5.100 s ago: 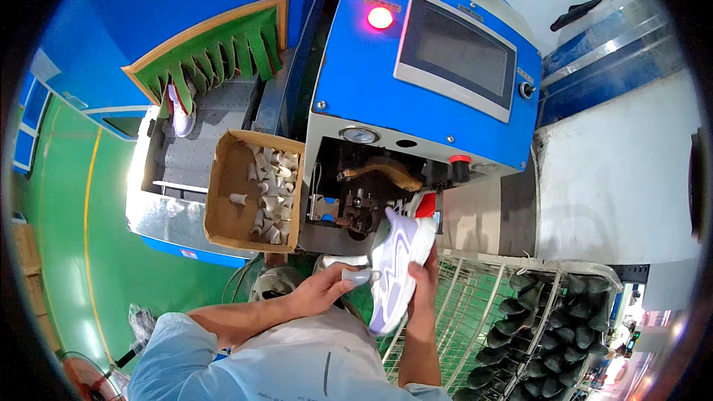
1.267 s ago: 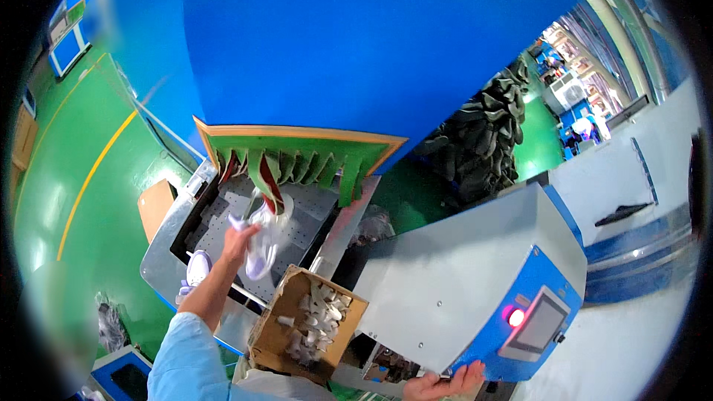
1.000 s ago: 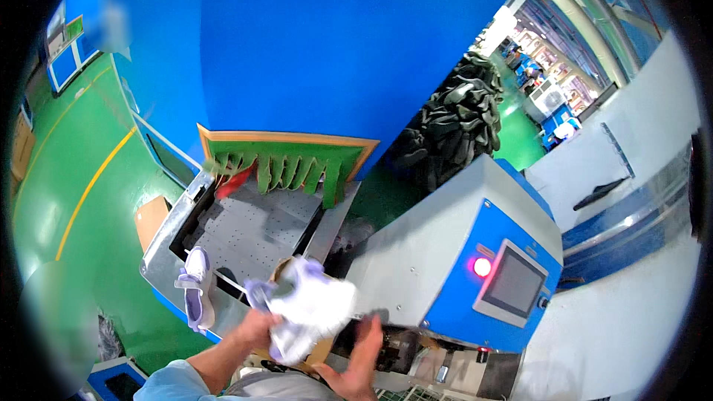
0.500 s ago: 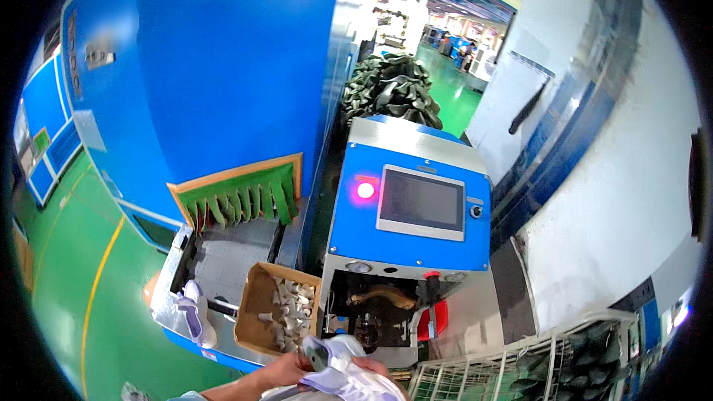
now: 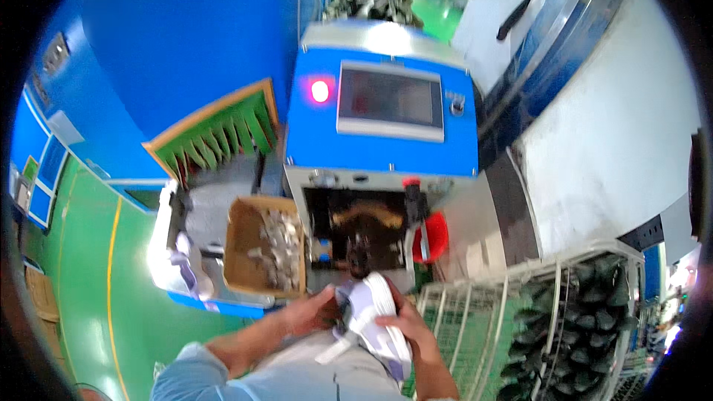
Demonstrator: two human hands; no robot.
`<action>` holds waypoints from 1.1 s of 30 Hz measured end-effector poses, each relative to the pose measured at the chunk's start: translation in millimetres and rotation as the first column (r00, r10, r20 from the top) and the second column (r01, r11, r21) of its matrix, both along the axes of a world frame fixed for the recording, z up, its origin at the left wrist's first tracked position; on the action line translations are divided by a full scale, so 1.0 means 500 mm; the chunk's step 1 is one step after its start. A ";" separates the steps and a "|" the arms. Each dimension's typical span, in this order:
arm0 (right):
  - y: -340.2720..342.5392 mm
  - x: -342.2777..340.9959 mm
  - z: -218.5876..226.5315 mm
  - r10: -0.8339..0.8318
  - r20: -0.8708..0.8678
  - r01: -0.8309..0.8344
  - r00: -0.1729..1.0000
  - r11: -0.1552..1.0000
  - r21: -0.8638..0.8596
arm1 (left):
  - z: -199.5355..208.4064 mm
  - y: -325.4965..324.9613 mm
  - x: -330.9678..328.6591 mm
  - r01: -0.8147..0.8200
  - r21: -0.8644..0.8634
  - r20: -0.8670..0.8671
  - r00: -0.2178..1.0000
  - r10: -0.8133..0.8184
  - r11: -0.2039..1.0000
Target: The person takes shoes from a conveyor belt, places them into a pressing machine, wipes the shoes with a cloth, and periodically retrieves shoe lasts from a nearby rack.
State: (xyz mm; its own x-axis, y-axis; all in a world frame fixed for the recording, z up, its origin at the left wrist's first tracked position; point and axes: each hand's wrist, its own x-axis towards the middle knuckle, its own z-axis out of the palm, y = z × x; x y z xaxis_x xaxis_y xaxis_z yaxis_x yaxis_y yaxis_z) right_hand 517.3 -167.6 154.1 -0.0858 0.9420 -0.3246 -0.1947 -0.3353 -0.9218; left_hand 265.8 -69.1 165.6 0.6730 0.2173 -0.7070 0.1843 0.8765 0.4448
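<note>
A white and lavender shoe [image 5: 373, 310] is held low in front of the machine's opening, its pale sole edge turned to the right. My right hand [image 5: 407, 321] is closed round the right side of it. My left hand [image 5: 318, 312] grips its left side, though motion blurs those fingers. Just beyond the shoe, a dark fixture [image 5: 359, 254] stands inside the machine's opening. Left of my hands sits a cardboard box [image 5: 239, 249] with many small whitish pieces. A second white and lavender shoe [image 5: 191, 273] lies at the end of the conveyor.
The blue machine [image 5: 312, 137] carries a screen and a lit red lamp. A red container [image 5: 438, 238] stands beside it. At the right, a white wire rack [image 5: 464, 327] holds dark shoe-shaped pieces. A green strip curtain [image 5: 223, 137] hangs over the conveyor [image 5: 219, 200].
My view has tilted down, so the machine sits higher in the picture. The shoe has turned more upright between my hands, and my right hand now shows along its right side.
</note>
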 end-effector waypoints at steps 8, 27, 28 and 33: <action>-0.003 -0.026 0.053 -0.358 -0.030 0.358 0.933 0.933 0.015 | -0.023 -0.028 0.048 0.138 0.707 -0.124 0.990 -0.070 0.693; 0.317 -0.124 0.071 0.210 0.969 0.184 0.129 0.955 -0.231 | -0.248 0.066 0.066 -0.360 0.099 0.027 0.933 0.360 0.927; 0.323 -0.109 0.054 0.153 0.982 0.184 0.108 0.968 -0.171 | -0.254 0.069 0.044 -0.223 0.206 -0.060 0.969 0.239 0.953; 0.338 -0.087 0.054 0.146 0.989 0.124 0.002 0.982 -0.145 | -0.107 0.114 -0.119 -0.265 0.115 -0.051 0.961 0.272 0.957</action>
State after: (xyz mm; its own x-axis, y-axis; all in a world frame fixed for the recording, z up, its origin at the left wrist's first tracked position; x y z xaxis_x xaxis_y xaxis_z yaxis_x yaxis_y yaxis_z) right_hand 474.0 1.4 181.1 0.4390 0.8721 -0.2162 0.8726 -0.4712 -0.1288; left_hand 206.4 -12.1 111.8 0.5327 0.4600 -0.7104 -0.0198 0.8460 0.5329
